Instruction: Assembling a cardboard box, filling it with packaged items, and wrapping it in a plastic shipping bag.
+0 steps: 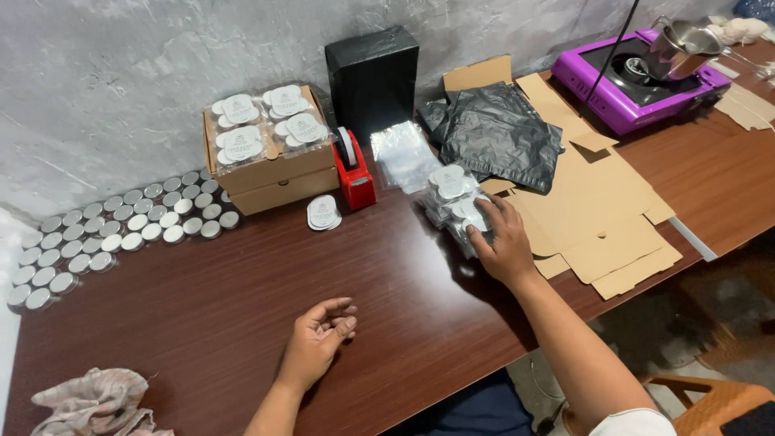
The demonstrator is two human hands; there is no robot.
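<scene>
Head view: right hand [502,242] lies on a clear plastic packet of round white labels [452,202] at mid-tabletop, just left of the flattened cardboard [597,218]. Fingers spread and curled over the packet's near edge, gripping it. Left hand [319,335] rests on the bare tabletop [202,323], fingers loosely curled, holding nothing.

To do it well, I'd say: pinch the film, not the labels, and lift flat so the stack stays put.

Packet: glossy, crinkled, several white discs stacked inside. More clear bags [401,153] lie just behind it; the red tape dispenser [353,171] is near, to the left.
</scene>
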